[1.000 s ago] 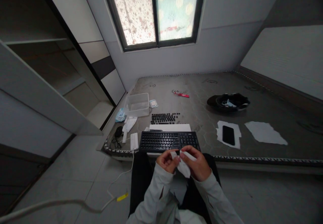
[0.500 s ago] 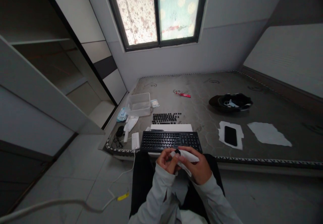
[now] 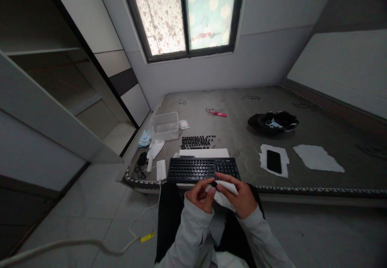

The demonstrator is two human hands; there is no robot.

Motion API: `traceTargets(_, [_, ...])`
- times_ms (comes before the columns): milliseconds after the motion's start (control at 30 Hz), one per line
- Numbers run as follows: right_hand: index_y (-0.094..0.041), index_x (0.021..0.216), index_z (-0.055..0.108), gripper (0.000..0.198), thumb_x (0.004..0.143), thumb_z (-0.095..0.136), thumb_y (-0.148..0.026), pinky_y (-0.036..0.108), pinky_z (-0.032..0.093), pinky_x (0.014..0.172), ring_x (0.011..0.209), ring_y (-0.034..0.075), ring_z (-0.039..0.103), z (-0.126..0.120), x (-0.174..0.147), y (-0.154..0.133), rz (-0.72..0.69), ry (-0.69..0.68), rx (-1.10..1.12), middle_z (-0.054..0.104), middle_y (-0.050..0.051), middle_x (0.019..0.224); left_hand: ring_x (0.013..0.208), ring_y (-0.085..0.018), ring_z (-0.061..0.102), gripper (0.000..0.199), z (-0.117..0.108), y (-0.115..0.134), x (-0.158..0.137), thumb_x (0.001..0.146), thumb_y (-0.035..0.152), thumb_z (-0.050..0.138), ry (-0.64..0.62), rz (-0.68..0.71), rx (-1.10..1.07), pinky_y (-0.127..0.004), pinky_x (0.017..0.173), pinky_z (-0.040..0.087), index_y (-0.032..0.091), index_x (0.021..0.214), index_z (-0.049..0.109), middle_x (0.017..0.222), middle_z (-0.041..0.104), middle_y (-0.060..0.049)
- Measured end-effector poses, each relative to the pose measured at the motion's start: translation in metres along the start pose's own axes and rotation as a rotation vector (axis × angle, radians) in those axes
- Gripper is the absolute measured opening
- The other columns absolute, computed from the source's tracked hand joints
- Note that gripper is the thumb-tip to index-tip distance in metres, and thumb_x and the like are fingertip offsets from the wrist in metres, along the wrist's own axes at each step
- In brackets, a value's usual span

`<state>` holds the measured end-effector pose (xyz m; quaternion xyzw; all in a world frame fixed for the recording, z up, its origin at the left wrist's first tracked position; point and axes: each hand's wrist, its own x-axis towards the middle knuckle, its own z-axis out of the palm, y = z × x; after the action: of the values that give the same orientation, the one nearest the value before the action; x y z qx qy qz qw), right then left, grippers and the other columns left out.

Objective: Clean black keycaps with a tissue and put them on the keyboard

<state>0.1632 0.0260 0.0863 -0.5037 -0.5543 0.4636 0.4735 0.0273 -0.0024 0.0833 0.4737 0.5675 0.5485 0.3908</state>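
1. Your two hands have drawn slightly apart since half a second ago, the right forefinger now reaching out straighter; the keyboard (image 3: 190, 169) lies where it did.
2. Your left hand (image 3: 202, 195) has its grip pinched, thumb and forefinger together on a small black piece (image 3: 214, 183). A fingertip hold seems right for something so little, as it leaves most of the piece bare.
3. Your right hand (image 3: 244, 198) has its grip clamped on a white tissue (image 3: 225, 199), bunched in the fingers and beside the piece. Gathering it like that probably keeps it firm at the fingertips.
4. Both hands are over your lap, just in front of the keyboard's near edge, which likely spares your arms and keeps the piece in plain sight.
5. Beyond the keyboard on the mattress (image 3: 238, 137), loose black key caps (image 3: 195, 141) lie in rows, an order that presumably preserves their layout. A white strip (image 3: 204, 153) lies between.
6. Off to your right, a phone (image 3: 273, 161) rests on a white sheet (image 3: 263, 155), perhaps to keep it off the fabric.
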Motion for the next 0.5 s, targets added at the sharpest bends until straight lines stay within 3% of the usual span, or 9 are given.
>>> traceTargets(100, [-0.023,0.097,0.074,0.035,0.068,0.073,-0.041,0.039,0.055,0.087,0.094,0.025,0.070,-0.002,0.002,0.004,0.034,-0.049,0.048,0.076,0.008,0.102,0.040,-0.004,0.046,0.028,-0.002,-0.001,0.003,0.071,0.039,0.067,-0.018,0.015,-0.037,-0.014,0.038,0.036,0.019,0.090,0.070,0.059,0.055,0.003])
traceTargets(200, [-0.021,0.085,0.076,0.030,0.065,0.076,-0.043,0.034,0.058,0.074,0.079,0.023,0.071,-0.005,0.003,0.007,0.042,-0.058,0.062,0.078,0.007,0.087,0.040,-0.003,0.048,0.034,-0.001,-0.003,0.004,0.069,0.045,0.069,-0.048,-0.039,-0.147,-0.013,0.038,0.037,0.018,0.089,0.066,0.061,0.056,0.003])
traceTargets(333, [-0.020,0.077,0.075,0.031,0.063,0.076,-0.048,0.028,0.054,0.054,0.061,0.019,0.067,-0.006,0.002,0.010,0.076,0.008,0.085,0.076,0.006,0.072,0.039,-0.004,0.051,0.047,0.001,-0.001,0.003,0.057,0.051,0.077,-0.092,-0.247,-0.366,-0.017,0.037,0.048,0.017,0.085,0.062,0.060,0.057,0.006])
traceTargets(500, [-0.018,0.074,0.071,0.040,0.059,0.077,-0.055,0.026,0.051,0.054,0.061,0.017,0.063,0.005,0.001,0.019,0.114,0.159,0.245,0.072,0.005,0.069,0.043,-0.009,0.060,0.054,-0.003,0.002,0.007,0.045,0.045,0.087,-0.252,-0.505,-0.572,-0.021,0.040,0.055,0.015,0.083,0.063,0.055,0.065,0.004])
